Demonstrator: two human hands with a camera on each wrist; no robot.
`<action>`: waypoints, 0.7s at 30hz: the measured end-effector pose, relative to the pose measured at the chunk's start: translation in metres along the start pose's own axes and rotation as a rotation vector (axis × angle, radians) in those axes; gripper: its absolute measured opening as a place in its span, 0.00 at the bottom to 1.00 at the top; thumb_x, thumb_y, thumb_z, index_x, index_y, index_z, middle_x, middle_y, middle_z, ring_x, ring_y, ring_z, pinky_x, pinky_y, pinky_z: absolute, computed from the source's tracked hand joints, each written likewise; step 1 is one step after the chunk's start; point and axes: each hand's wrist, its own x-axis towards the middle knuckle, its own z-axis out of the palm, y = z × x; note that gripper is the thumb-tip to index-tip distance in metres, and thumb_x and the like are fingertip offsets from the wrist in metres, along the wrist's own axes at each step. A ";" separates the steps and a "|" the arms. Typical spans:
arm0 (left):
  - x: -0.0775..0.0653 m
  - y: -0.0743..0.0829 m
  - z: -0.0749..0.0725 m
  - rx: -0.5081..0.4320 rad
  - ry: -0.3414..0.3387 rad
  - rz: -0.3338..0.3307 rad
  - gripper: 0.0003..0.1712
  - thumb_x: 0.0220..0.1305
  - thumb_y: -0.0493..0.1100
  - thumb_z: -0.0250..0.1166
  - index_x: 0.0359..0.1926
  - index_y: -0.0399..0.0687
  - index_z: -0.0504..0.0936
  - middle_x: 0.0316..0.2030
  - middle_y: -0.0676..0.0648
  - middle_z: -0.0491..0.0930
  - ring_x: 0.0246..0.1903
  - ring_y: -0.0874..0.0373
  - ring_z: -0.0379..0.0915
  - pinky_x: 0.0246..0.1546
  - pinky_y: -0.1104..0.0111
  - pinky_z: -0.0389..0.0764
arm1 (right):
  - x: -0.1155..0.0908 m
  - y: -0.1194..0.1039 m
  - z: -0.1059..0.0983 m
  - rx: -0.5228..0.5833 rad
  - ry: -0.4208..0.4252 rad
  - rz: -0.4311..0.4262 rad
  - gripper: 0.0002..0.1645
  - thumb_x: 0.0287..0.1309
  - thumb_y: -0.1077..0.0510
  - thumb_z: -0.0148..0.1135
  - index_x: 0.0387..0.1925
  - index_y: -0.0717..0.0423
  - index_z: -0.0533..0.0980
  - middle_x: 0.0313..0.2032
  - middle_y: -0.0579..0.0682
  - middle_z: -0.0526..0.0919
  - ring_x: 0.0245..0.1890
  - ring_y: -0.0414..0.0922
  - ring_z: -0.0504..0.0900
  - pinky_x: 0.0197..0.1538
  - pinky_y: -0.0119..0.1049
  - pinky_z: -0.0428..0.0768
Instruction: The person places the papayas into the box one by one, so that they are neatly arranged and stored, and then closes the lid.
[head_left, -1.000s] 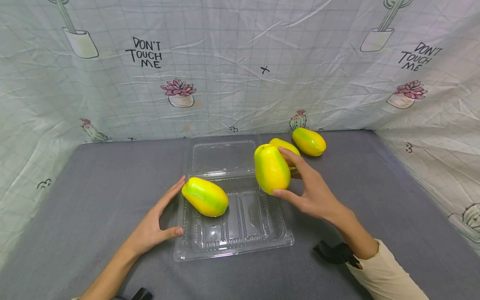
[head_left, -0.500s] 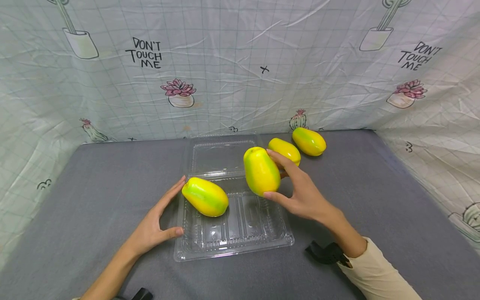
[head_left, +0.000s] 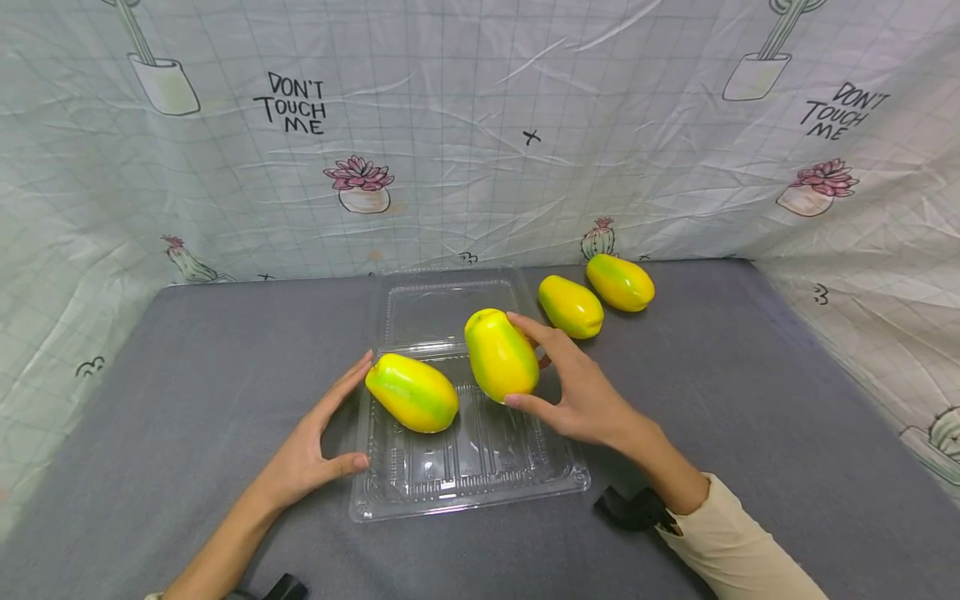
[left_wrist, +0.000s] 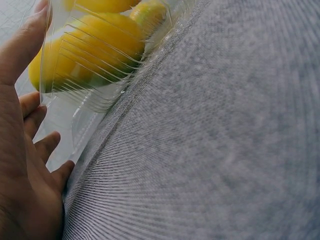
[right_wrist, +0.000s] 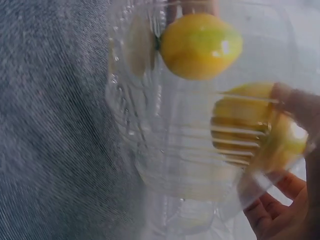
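A clear plastic clamshell container (head_left: 472, 503) lies opened on the grey cloth, its lid (head_left: 453, 312) folded back toward the wall. One yellow-green papaya (head_left: 414, 393) lies in the left part of the base. At the container's left edge rests my left hand (head_left: 307, 454), thumb and fingers spread along the side; the left wrist view shows the fingertips right at the clear wall (left_wrist: 87, 100). My right hand (head_left: 585, 392) holds a second papaya (head_left: 501, 357) between thumb and fingers over the right part of the base, seen through the plastic in the right wrist view.
Two more papayas, a nearer one (head_left: 571, 307) and a farther one (head_left: 620, 283), lie on the cloth behind the right hand. A printed fabric sheet (head_left: 450, 150) hangs at the back and sides. A black strap (head_left: 633, 508) is on the right wrist.
My right hand has moved left and slightly nearer with its papaya, from the container's right edge to over the base. The left hand and the papaya in the base have stayed put.
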 end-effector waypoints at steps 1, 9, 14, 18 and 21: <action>0.000 0.000 0.000 -0.001 0.000 0.001 0.57 0.48 0.50 0.75 0.73 0.42 0.53 0.74 0.43 0.47 0.72 0.46 0.40 0.67 0.73 0.46 | 0.000 -0.001 0.001 -0.005 -0.003 0.000 0.54 0.50 0.53 0.74 0.73 0.47 0.52 0.62 0.48 0.67 0.49 0.42 0.70 0.47 0.45 0.75; -0.001 -0.003 0.000 0.004 0.003 0.009 0.57 0.47 0.50 0.75 0.73 0.42 0.53 0.74 0.43 0.48 0.72 0.46 0.40 0.67 0.72 0.46 | 0.001 -0.001 0.008 -0.026 -0.025 -0.010 0.53 0.52 0.51 0.72 0.73 0.47 0.52 0.65 0.48 0.64 0.52 0.43 0.69 0.48 0.46 0.77; 0.000 -0.003 0.000 0.008 0.003 0.013 0.57 0.47 0.50 0.75 0.73 0.42 0.53 0.73 0.43 0.48 0.72 0.46 0.40 0.67 0.72 0.46 | 0.001 0.000 0.011 -0.081 -0.049 -0.015 0.53 0.52 0.48 0.71 0.73 0.46 0.52 0.66 0.46 0.64 0.56 0.43 0.68 0.51 0.45 0.75; 0.000 -0.002 0.000 0.009 0.002 0.014 0.57 0.47 0.50 0.75 0.73 0.42 0.53 0.73 0.43 0.48 0.72 0.46 0.40 0.68 0.72 0.46 | 0.000 -0.002 0.014 -0.116 -0.065 -0.015 0.52 0.53 0.46 0.70 0.73 0.45 0.52 0.67 0.46 0.64 0.59 0.44 0.67 0.53 0.46 0.74; 0.000 -0.001 0.001 0.013 0.000 0.010 0.57 0.48 0.50 0.75 0.73 0.42 0.53 0.74 0.43 0.47 0.72 0.46 0.40 0.68 0.72 0.45 | 0.000 -0.003 0.016 -0.134 -0.070 -0.016 0.52 0.53 0.46 0.70 0.73 0.44 0.52 0.67 0.46 0.64 0.62 0.45 0.66 0.56 0.48 0.73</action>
